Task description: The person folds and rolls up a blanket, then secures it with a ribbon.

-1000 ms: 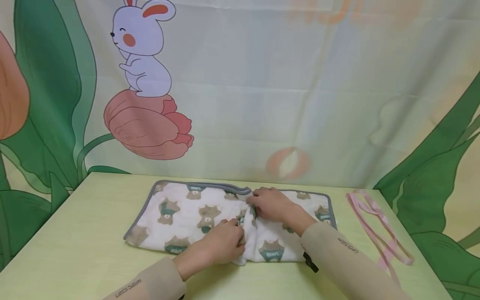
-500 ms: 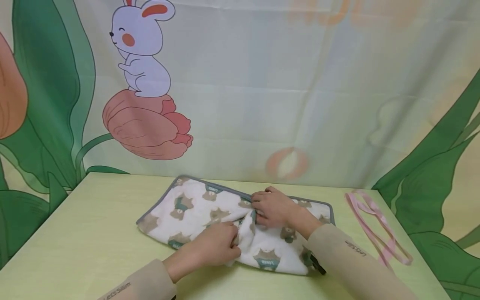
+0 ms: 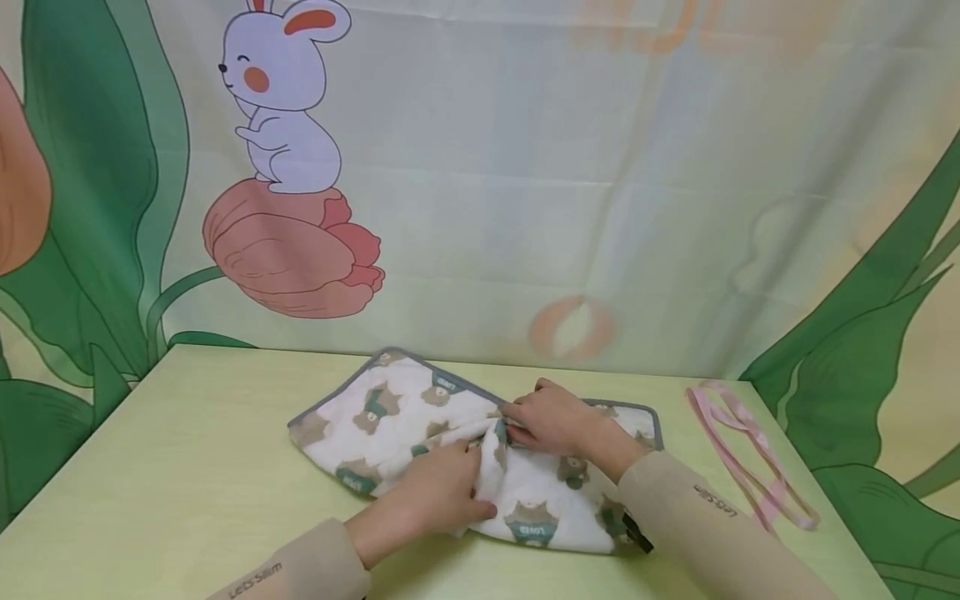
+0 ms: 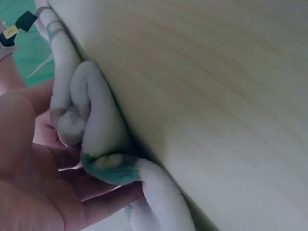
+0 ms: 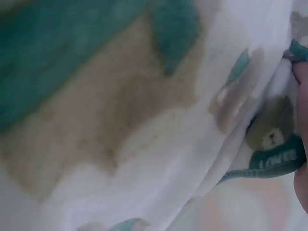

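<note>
A folded white fleece blanket [image 3: 405,417] with brown bears, green lettered patches and a grey bound edge lies skewed across the table, gathered into pleats at its middle. My left hand [image 3: 442,487] grips the gathers from the near side, its thumb toward the front edge. In the left wrist view the fingers [image 4: 113,202] of that hand reach around the blanket's rolled folds [image 4: 103,120] just over the table. On the far side my right hand [image 3: 558,421] pinches the bunched middle close to the grey edge. Blanket fabric [image 5: 144,130] fills most of the right wrist view.
A long pink ribbon [image 3: 750,454] lies loosely looped at the table's right side. The pale yellow-green table [image 3: 150,467] ends at the back against a printed cloth backdrop [image 3: 480,208] showing a rabbit and flowers.
The blanket's left half has swung in toward the right and tilted, its far left corner rising toward the back. The front right edge has come nearer, and the middle is more tightly gathered.
</note>
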`<state>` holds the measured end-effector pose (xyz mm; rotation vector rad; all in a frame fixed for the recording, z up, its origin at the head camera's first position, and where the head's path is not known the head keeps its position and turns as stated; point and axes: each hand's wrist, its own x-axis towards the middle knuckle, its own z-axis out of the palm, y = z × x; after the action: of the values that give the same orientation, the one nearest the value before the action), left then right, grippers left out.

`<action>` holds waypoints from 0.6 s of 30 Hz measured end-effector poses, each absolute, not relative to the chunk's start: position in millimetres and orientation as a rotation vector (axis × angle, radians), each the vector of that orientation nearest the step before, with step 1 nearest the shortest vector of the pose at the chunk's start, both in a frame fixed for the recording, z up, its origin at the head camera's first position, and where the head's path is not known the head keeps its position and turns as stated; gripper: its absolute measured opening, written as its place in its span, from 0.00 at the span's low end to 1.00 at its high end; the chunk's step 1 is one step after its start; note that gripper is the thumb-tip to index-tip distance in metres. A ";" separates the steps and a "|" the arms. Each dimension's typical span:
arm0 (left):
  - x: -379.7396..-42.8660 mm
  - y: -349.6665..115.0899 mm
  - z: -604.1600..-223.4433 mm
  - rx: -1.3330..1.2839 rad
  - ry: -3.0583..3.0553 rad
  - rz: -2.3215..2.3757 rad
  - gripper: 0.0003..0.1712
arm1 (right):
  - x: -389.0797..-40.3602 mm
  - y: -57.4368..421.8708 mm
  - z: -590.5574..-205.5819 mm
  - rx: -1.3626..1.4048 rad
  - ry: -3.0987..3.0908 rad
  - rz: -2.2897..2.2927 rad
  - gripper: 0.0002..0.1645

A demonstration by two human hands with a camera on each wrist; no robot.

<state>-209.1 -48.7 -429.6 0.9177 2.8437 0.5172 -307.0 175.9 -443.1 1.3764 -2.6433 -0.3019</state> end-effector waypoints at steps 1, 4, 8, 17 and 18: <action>-208.8 -48.4 -429.8 0.919 2.861 0.483 0.28 | -306.5 175.2 -442.5 1.377 -2.645 -0.310 0.10; -208.7 -49.0 -430.5 0.927 2.875 0.415 0.20 | -303.3 172.7 -438.9 1.366 -2.679 -0.314 0.12; -209.9 -53.2 -430.1 0.966 2.840 0.395 0.19 | -296.1 169.9 -432.6 1.333 -2.829 -0.233 0.14; -218.5 -72.7 -435.0 1.027 2.793 0.500 0.19 | -287.8 166.7 -419.3 1.249 -3.174 -0.016 0.19; -219.4 -74.8 -435.9 1.031 2.787 0.515 0.18 | -286.9 166.7 -418.7 1.244 -3.196 0.007 0.19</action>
<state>-219.4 -74.8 -435.9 1.0314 2.7868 0.5148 -286.9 166.7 -418.7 1.2438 -3.1958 0.0070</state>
